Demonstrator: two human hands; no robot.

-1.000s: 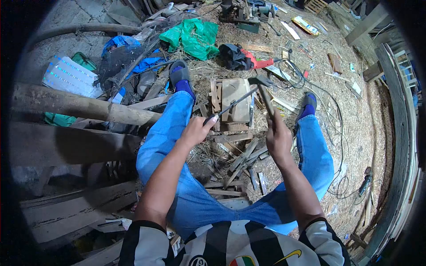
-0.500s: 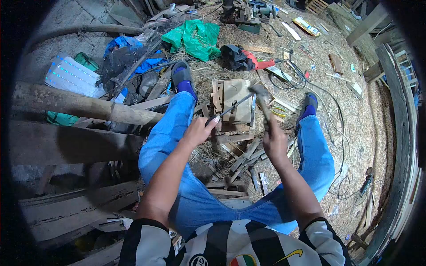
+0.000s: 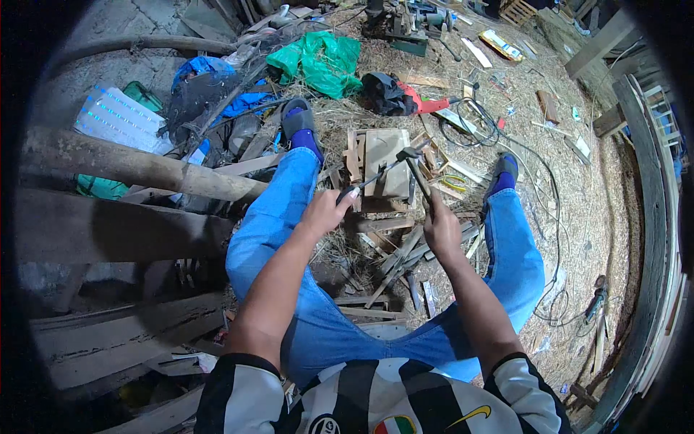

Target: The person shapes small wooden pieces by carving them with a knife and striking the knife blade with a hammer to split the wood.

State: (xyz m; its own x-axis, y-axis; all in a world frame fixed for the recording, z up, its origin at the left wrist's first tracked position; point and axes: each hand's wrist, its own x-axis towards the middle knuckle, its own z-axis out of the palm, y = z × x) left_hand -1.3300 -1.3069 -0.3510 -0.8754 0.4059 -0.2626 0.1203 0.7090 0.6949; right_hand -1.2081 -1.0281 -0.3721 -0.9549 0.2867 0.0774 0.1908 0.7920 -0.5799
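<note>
My left hand (image 3: 327,211) is closed around the dark handle of a long, thin-shafted metal tool (image 3: 370,181), which points up and to the right. Whether it is a screwdriver or a chisel I cannot make out. A hammer (image 3: 419,176) is gripped by its handle in my right hand (image 3: 442,231), its head raised near the far end of the shaft. Below both tools lies a pale wooden block (image 3: 387,141), between my feet. Contact between hammer and shaft cannot be told from here.
Yellow-handled pliers (image 3: 453,182) lie right of the block among wood scraps (image 3: 405,253). Farther off are a red power tool (image 3: 428,104) with a cord, a green plastic sheet (image 3: 318,61) and a machine (image 3: 416,32). A wooden pole (image 3: 144,166) crosses at the left.
The hammer head has moved slightly left and down, and my right hand has shifted a little down and left. My left hand keeps the thin-shafted tool in nearly the same place.
</note>
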